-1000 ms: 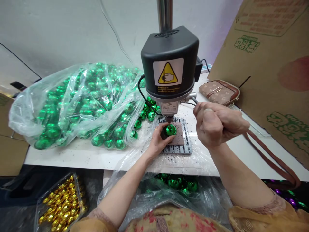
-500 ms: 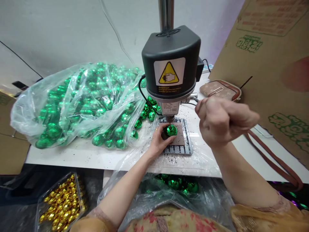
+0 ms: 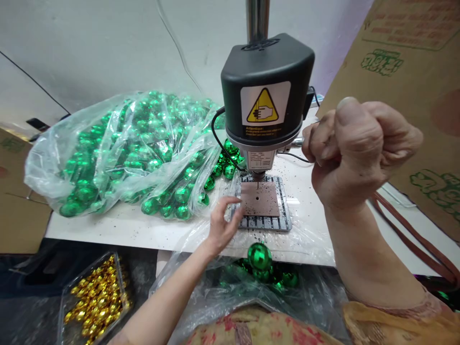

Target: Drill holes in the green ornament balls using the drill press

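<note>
Off the brown plate (image 3: 268,205) goes the green ball (image 3: 259,256)! Left hand (image 3: 222,226) gapes empty, right hand (image 3: 354,153) grips the lever (image 3: 297,142); best stay clear of the drill bit (image 3: 258,183).

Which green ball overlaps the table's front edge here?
The green ball pictured directly below the metal base plate; other visible ones show only above or below that edge of the table.
</note>
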Available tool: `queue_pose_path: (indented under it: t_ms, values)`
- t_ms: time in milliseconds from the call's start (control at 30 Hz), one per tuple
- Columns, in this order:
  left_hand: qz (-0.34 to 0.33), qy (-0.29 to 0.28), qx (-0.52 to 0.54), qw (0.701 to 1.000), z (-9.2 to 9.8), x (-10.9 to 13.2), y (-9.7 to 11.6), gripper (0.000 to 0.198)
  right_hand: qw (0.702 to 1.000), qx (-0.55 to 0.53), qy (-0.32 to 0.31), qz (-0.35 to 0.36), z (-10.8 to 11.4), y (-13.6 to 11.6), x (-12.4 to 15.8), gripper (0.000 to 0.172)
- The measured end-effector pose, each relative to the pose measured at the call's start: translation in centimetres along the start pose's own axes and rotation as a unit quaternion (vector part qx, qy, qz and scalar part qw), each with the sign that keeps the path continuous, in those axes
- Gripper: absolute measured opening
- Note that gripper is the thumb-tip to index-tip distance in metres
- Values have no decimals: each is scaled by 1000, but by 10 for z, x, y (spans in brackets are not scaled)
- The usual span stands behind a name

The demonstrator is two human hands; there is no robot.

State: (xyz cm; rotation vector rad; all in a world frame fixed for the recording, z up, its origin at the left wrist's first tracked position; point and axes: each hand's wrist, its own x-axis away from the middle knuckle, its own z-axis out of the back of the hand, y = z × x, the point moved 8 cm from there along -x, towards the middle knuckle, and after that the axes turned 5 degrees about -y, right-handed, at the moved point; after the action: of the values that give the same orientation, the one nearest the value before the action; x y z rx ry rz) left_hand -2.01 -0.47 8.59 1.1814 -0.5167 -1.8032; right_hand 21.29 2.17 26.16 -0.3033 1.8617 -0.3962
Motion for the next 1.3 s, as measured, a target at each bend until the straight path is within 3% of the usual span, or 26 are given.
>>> queue_pose_path:
  t_ms: [67, 100, 233, 300, 367, 433, 533, 633, 700, 867, 1100, 1300]
  values:
    - [38, 71, -67, 994, 18, -26, -23, 11, 1000, -6, 2, -1, 0, 1, 0, 54]
    - [43, 75, -94, 992, 21, -41, -35, 12, 1000, -10, 1, -2, 0, 1, -1, 53]
    - [30, -30, -164, 986, 3, -94, -82, 40, 1000, -21, -2, 7, 0, 1, -1, 52]
    - [21, -92, -165, 982, -10, -106, -97, 44, 1000, -18, -7, -2, 0, 1, 0, 51]
    - [24, -105, -152, 982, -13, -109, -103, 42, 1000, -14, -13, -12, 0, 0, 0, 49]
    - [42, -60, -133, 988, -3, -106, -99, 43, 1000, -10, -19, -18, 0, -2, 0, 48]
    - [44, 3, -108, 993, 17, -92, -72, 46, 999, -6, -29, -20, 0, -3, 1, 48]
    - [-12, -44, -78, 996, 14, -71, -34, 44, 999, -5, -31, -17, -1, -2, 1, 48]
    - [-21, -90, -44, 995, 3, -55, -21, 50, 1000, -7, -24, -14, 0, -1, 1, 49]
    - [40, -129, 6, 991, -21, -37, -35, 49, 999, -14, -27, -24, -1, -2, 1, 49]
    - [-17, -163, 11, 986, -35, -48, -30, 43, 999, -19, -46, -13, -5, -8, 0, 49]
    - [54, -124, 33, 990, -48, -43, -38, 53, 998, 32, -37, -47, -5, -7, 2, 55]
